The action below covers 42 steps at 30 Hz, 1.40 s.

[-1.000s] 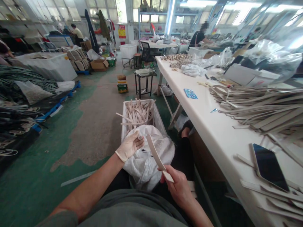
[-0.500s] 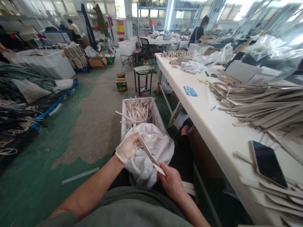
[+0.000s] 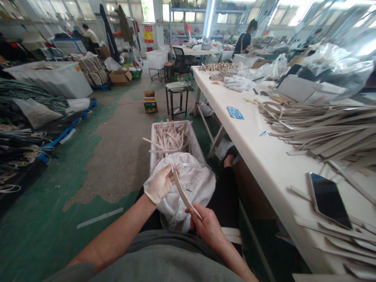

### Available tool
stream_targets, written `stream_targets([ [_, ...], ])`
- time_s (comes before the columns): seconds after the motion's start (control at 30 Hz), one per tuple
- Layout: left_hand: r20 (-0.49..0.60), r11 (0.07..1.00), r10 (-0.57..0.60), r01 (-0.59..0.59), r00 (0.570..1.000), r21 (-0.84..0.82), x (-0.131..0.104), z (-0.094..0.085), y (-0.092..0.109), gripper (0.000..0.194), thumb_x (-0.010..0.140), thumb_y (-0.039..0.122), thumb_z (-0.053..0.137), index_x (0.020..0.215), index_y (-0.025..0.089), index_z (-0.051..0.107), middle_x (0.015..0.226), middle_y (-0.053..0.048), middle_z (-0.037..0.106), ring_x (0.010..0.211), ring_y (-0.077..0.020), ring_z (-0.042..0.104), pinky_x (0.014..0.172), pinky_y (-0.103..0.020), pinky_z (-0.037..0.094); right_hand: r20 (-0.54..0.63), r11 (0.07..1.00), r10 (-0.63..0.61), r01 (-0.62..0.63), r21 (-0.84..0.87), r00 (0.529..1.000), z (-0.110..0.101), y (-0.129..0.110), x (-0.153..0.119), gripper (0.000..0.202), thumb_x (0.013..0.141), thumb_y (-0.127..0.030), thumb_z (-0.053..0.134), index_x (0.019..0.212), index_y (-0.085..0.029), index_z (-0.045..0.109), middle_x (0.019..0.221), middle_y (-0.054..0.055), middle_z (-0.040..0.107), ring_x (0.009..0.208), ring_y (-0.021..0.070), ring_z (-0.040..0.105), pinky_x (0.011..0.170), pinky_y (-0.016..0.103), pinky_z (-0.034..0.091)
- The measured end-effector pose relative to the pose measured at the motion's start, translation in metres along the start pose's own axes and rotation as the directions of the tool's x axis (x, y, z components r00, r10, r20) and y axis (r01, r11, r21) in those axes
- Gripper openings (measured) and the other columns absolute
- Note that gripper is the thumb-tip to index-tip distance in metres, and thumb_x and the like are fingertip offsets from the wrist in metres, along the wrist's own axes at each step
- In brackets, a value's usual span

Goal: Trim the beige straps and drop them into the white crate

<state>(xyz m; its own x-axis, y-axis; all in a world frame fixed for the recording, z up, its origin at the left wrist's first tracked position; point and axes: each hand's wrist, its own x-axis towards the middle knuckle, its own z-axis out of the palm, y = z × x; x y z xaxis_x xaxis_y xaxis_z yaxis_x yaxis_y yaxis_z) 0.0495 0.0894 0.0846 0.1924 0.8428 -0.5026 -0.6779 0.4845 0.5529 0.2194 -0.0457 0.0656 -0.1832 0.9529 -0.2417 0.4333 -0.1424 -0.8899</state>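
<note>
A narrow beige strap [image 3: 182, 192] stretches between my two hands above my lap. My left hand [image 3: 161, 184], in a pale glove, pinches its upper end. Bare, my right hand [image 3: 207, 225] is closed around the lower end near my thigh. The strap bows slightly and stands on edge. Under it a white woven sack [image 3: 196, 180] is draped over my lap and the near end of a white plastic crate [image 3: 199, 147]. Many short beige strips [image 3: 170, 137] lie jumbled in that crate. More strap pieces [image 3: 232, 235] rest by my right thigh.
To my right runs a long white table [image 3: 252, 152] bearing a heap of long beige straps [image 3: 329, 125], a phone [image 3: 329, 199] and a blue packet [image 3: 235, 112]. A black stool [image 3: 178, 98] stands beyond the crate. Pallets with bundles line the left; two people work farther back.
My right hand has turned slightly, so the strap now shows more edge-on and curved. The end that stuck out past my right fingers lies against them. My left hand keeps its hold.
</note>
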Motion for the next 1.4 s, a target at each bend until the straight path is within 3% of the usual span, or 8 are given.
stream_targets([
  [0.33, -0.005, 0.989, -0.136, 0.136, 0.991, 0.057, 0.0, -0.006, 0.001, 0.006, 0.088, 0.018, 0.063, 0.085, 0.014, 0.064, 0.075, -0.005, 0.072, 0.065, -0.0154, 0.069, 0.064, -0.027, 0.057, 0.081, 0.932, 0.116, -0.137, 0.336, 0.99, -0.005, 0.006, 0.005, 0.053, 0.091, -0.065, 0.043, 0.096, -0.015, 0.063, 0.052, -0.003, 0.057, 0.033, 0.0078, 0.041, 0.036, 0.019, 0.028],
  [0.6, 0.073, 0.989, -0.018, 0.007, 0.997, 0.148, 0.005, -0.019, -0.013, 0.027, 0.062, 0.024, 0.088, 0.077, 0.014, 0.067, 0.076, -0.003, 0.073, 0.07, -0.0149, 0.069, 0.07, -0.025, 0.056, -0.006, 0.966, 0.118, -0.113, 0.23, 0.993, -0.002, 0.011, 0.01, 0.051, 0.095, -0.06, 0.038, 0.095, -0.016, 0.063, 0.054, -0.003, 0.059, 0.035, 0.0087, 0.044, 0.039, 0.02, 0.032],
  [0.8, 0.145, 0.96, -0.122, 0.08, 0.982, 0.267, -0.004, -0.024, -0.034, 0.033, 0.062, 0.037, 0.088, 0.074, 0.013, 0.069, 0.072, -0.006, 0.072, 0.065, -0.0161, 0.067, 0.066, -0.027, 0.053, -0.024, 0.956, 0.11, -0.1, 0.276, 0.994, -0.003, -0.002, 0.031, 0.05, 0.094, -0.061, 0.039, 0.098, -0.016, 0.061, 0.056, -0.003, 0.06, 0.037, 0.0089, 0.05, 0.04, 0.019, 0.035],
  [1.0, 0.084, 0.964, 0.105, -0.122, 0.991, 0.235, 0.0, -0.028, -0.004, 0.03, 0.06, 0.029, 0.089, 0.074, 0.012, 0.069, 0.072, -0.003, 0.071, 0.068, -0.0133, 0.066, 0.07, -0.024, 0.052, 0.054, 0.977, 0.082, -0.091, 0.194, 0.995, -0.005, -0.014, 0.027, 0.047, 0.094, -0.058, 0.04, 0.092, -0.017, 0.061, 0.056, -0.002, 0.061, 0.043, 0.0122, 0.058, 0.044, 0.02, 0.041],
  [1.1, 0.081, 0.969, 0.104, -0.12, 0.991, 0.217, 0.002, -0.033, 0.002, 0.029, 0.06, 0.024, 0.089, 0.075, 0.012, 0.068, 0.072, -0.002, 0.07, 0.067, -0.0119, 0.065, 0.068, -0.022, 0.051, 0.041, 0.991, 0.081, -0.085, 0.101, 0.996, -0.004, -0.016, 0.029, 0.042, 0.097, -0.053, 0.038, 0.089, -0.017, 0.061, 0.055, -0.002, 0.061, 0.043, 0.0121, 0.058, 0.045, 0.021, 0.041],
  [1.27, 0.096, 0.965, 0.037, -0.061, 0.995, 0.255, 0.005, -0.035, 0.021, 0.028, 0.063, 0.018, 0.085, 0.086, 0.015, 0.068, 0.073, 0.001, 0.068, 0.057, -0.0079, 0.059, 0.055, -0.018, 0.047, 0.156, 0.996, -0.009, -0.004, 0.087, 0.988, 0.001, -0.033, 0.052, 0.04, 0.099, -0.047, 0.037, 0.098, -0.017, 0.064, 0.061, -0.001, 0.066, 0.05, 0.0125, 0.063, 0.051, 0.021, 0.044],
  [1.33, 0.168, 0.94, 0.16, -0.202, 0.973, 0.274, -0.001, -0.028, 0.044, 0.036, 0.065, 0.014, 0.082, 0.098, 0.018, 0.069, 0.076, 0.002, 0.067, 0.055, -0.0063, 0.056, 0.052, -0.016, 0.044, 0.143, 0.997, -0.058, 0.049, 0.066, 0.988, 0.002, -0.047, 0.061, 0.039, 0.099, -0.046, 0.038, 0.099, -0.018, 0.065, 0.061, -0.001, 0.066, 0.05, 0.0125, 0.063, 0.053, 0.022, 0.045],
  [1.4, 0.213, 0.872, 0.368, -0.415, 0.905, 0.26, -0.013, -0.019, 0.069, 0.055, 0.065, 0.009, 0.08, 0.116, 0.024, 0.065, 0.077, 0.005, 0.066, 0.058, -0.0066, 0.056, 0.054, -0.016, 0.044, 0.098, 0.992, -0.118, 0.113, 0.059, 0.988, 0.003, -0.061, 0.067, 0.037, 0.099, -0.045, 0.039, 0.099, -0.018, 0.065, 0.06, -0.002, 0.066, 0.051, 0.0121, 0.063, 0.056, 0.022, 0.046],
])
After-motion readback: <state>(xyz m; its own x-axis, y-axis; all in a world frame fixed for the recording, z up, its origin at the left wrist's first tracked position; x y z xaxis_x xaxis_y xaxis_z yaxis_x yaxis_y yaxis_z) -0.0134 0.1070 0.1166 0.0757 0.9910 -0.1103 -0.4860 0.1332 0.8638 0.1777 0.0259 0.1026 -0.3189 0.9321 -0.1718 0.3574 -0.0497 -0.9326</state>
